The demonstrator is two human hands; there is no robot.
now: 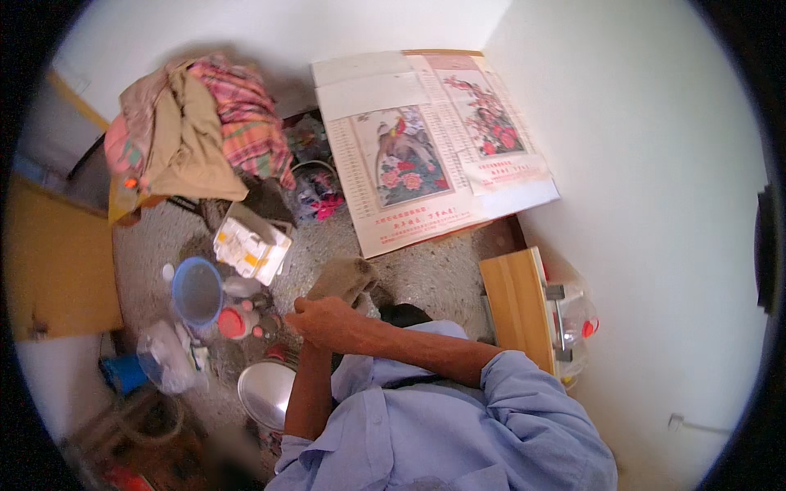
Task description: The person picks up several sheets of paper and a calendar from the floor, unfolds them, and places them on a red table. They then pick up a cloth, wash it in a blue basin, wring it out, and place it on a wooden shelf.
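Note:
My right hand (334, 322) lies crossed over my left wrist, its fingers curled. Below it my left forearm (310, 386) comes up from the rolled blue sleeve; the left hand is mostly hidden behind the right. Just beyond both hands is a grey-brown cloth item (344, 279), and whether either hand touches it cannot be told. A black item (405, 314), perhaps a shoe, shows past my right forearm. A round shiny metal lid or tray (264, 393) lies beside my left forearm. Left of the hands stands a jar with a red lid (232, 322).
Floral calendar sheets (411, 159) cover a surface ahead. Clothes and a plaid cloth (245, 116) are heaped at upper left. A blue-rimmed basin (197, 291), an open white box (252, 245) and plastic bags (166, 359) are on the left. A wooden board (516, 307) is at right.

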